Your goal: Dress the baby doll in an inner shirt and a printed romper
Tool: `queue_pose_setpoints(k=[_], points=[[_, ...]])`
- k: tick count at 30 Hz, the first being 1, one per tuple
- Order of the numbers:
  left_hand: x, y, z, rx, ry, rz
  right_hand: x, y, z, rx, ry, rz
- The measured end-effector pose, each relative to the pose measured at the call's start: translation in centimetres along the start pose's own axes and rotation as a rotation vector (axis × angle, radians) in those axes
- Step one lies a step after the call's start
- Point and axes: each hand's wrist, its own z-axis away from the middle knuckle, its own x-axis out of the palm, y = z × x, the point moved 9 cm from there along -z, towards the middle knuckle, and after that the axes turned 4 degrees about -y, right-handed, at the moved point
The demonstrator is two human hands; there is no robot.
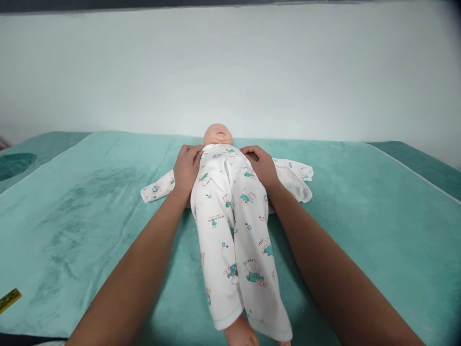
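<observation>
A baby doll (218,134) lies on its back, its head away from me and its feet toward me. White printed baby pants (230,206) cover its legs and reach up close to its chin. My left hand (188,167) is closed at the left side of the waistband, fingers bent against the cloth. At the waistband's right side my right hand (262,166) grips with curled fingers; its fingertips are partly hidden. Beneath the doll lies a matching baby shirt (293,175), sleeves spread to both sides. The bare feet show below the pant legs.
A teal plush cover (101,216) lies under everything, with darker teal areas at its far corners. Behind it stands a plain white wall (230,67). A small yellow and black strip (9,301) is at the lower left.
</observation>
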Motion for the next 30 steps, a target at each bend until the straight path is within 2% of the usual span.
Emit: queue_pose_setpoints(k=[9,16,21,25,30], points=[[0.2,-0.5,-0.9,-0.062,-0.067,0.037,0.0,-1.0,-0.4,-0.11,-0.048,0.267],[0.5,-0.8,-1.0,-0.078,-0.082,-0.027,0.0,-0.1,-0.2,0.004,-0.056,0.254],[0.1,-0.7,-0.8,-0.058,-0.034,-0.028,-0.1,0.0,-0.3,0.029,-0.039,0.228],[0.0,-0.5,-0.7,-0.014,-0.012,-0.012,-0.6,0.0,-0.8,0.04,-0.029,0.347],[0.0,-0.6,-0.7,-0.021,-0.008,0.007,-1.3,0.1,-1.4,0.066,0.033,0.499]])
